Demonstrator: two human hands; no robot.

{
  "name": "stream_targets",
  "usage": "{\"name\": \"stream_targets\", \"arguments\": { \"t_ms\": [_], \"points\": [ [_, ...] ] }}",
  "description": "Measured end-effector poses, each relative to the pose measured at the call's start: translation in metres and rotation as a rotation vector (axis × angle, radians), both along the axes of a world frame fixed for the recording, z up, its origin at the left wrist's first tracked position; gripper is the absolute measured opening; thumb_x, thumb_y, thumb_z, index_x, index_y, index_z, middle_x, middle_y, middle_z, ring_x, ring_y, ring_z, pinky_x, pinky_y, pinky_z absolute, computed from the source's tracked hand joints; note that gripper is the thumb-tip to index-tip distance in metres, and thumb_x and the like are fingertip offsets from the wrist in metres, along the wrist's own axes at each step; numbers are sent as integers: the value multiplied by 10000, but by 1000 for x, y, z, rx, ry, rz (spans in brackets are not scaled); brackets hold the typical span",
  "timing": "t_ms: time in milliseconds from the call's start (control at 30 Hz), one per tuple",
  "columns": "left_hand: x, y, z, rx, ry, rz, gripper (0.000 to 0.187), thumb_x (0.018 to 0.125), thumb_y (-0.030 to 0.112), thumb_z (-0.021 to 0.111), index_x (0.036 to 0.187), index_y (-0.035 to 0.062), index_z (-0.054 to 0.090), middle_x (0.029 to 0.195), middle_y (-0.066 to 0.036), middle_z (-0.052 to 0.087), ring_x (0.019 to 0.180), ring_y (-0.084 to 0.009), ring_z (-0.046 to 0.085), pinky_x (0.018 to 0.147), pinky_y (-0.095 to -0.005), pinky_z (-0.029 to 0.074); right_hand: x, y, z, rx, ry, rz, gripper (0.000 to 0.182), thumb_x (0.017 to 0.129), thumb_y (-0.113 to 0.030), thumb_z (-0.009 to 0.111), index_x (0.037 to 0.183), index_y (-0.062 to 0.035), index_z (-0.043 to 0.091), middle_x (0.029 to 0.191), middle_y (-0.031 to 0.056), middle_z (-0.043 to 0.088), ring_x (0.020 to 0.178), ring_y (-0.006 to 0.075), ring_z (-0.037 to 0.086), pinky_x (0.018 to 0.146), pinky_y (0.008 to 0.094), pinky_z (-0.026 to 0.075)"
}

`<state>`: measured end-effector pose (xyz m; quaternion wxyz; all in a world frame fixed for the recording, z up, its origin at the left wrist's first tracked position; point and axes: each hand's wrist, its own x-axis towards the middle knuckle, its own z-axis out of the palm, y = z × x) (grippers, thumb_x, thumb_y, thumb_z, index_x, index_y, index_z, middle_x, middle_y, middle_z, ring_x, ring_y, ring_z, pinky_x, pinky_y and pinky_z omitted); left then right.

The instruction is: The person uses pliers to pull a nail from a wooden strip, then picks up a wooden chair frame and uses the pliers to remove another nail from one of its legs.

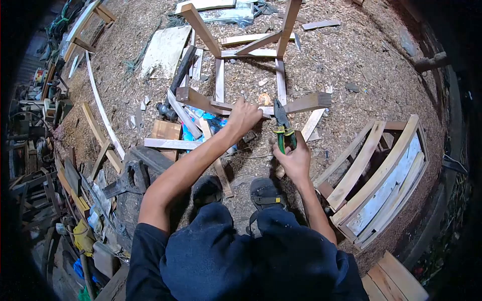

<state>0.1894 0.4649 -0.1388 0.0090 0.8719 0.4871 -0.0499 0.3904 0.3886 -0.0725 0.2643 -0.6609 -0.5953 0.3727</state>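
In front of me a wooden stool frame (277, 84), its legs and rails joined in a square, lies among wood chips. My left hand (244, 118) is closed over its near rail, the fingers curled round the wood and partly hidden. In my right hand (295, 159) is a pair of pliers (282, 119) with green and yellow handles, gripped low on the handles. The dark jaws point up and away from me, overlapping the near rail just right of my left hand. A thick leg (310, 102) of the frame reaches out to the right of the jaws.
A slatted wooden piece (384, 173) lies at the right. Loose strips (173, 144) and a dark hammer-like tool (182, 75) are at the left of the frame. A pale board (164, 52) lies farther back. Cluttered scrap (95, 220) fills the left side, near a dark metal part (131, 178).
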Motion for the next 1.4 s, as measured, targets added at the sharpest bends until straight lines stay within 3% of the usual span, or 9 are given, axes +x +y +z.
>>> {"name": "stream_targets", "arguments": {
  "t_ms": [100, 533, 633, 867, 933, 1133, 1267, 1333, 1400],
  "points": [
    [-1, 0, 2, 4, -1, -10, 143, 872, 95, 593, 956, 142, 698, 951, -77, 690, 899, -226, 710, 944, -411, 443, 1, 0, -1, 12, -9, 40, 428, 754, -235, 775, 1083, -38, 584, 686, 75, 636, 549, 218, 633, 574, 371, 523],
    [28, -61, 44, -191, 131, -198, 170, 885, 143, 591, 964, 112, 738, 967, -70, 699, 981, -213, 678, 939, -398, 416, -8, 19, 27, -40, 179, 176, 428, 769, -301, 800, 1055, -45, 610, 824, 123, 708, 784, 245, 720, 753, 391, 562],
    [25, -94, 11, -125, -514, -103, 210, 811, 139, 611, 959, 64, 740, 1091, -128, 695, 1091, -304, 639, 1024, -455, 441, -23, 30, 18, -35, 216, 293, 420, 766, -281, 827, 1046, -28, 644, 905, 110, 721, 843, 209, 693, 802, 360, 542],
    [23, -119, 40, -361, 103, -275, 289, 768, 154, 632, 1002, 29, 748, 1069, -113, 704, 1103, -283, 633, 979, -404, 480, -55, 39, 8, -67, 244, 526, 433, 737, -216, 843, 1054, 6, 648, 894, 111, 715, 803, 151, 652, 786, 328, 524],
    [14, -123, 46, -356, 102, -295, 271, 792, 157, 620, 1014, 53, 733, 1093, -111, 688, 1098, -260, 628, 960, -401, 484, -58, 39, 6, -73, 248, 488, 515, 678, -316, 840, 1013, 15, 632, 861, 194, 711, 804, 318, 705, 770, 414, 536],
    [-32, -133, 65, -12, -186, -503, 312, 819, 206, 612, 1111, 113, 669, 1233, -48, 603, 1233, -206, 544, 1036, -333, 445, -54, 38, -14, -124, 421, 325, 533, 709, -291, 873, 1080, 15, 644, 936, 132, 725, 842, 185, 687, 778, 355, 540],
    [-48, -145, 78, -8, -369, -147, 295, 877, 225, 630, 1122, 72, 573, 1083, -105, 596, 1098, -261, 595, 950, -359, 468, -47, 33, -14, -149, 431, 240, 499, 753, -284, 876, 1086, 7, 646, 916, 58, 698, 811, 120, 632, 757, 315, 530],
    [-38, -140, 90, -403, -769, 546, 423, 962, 292, 612, 1270, 24, 506, 1114, -169, 603, 1042, -320, 627, 913, -419, 487, -47, 25, -14, -201, 504, 218, 452, 782, -264, 864, 1075, 5, 649, 910, 25, 684, 792, 107, 613, 742, 304, 525],
    [-36, -135, 79, -485, -883, 578, 533, 1025, 357, 539, 1385, -12, 403, 1151, -228, 609, 1000, -361, 638, 889, -456, 494, -49, 19, -20, -302, 605, 214, 440, 792, -260, 859, 1067, 10, 646, 925, 28, 689, 814, 106, 619, 754, 302, 523]
  ]
}}
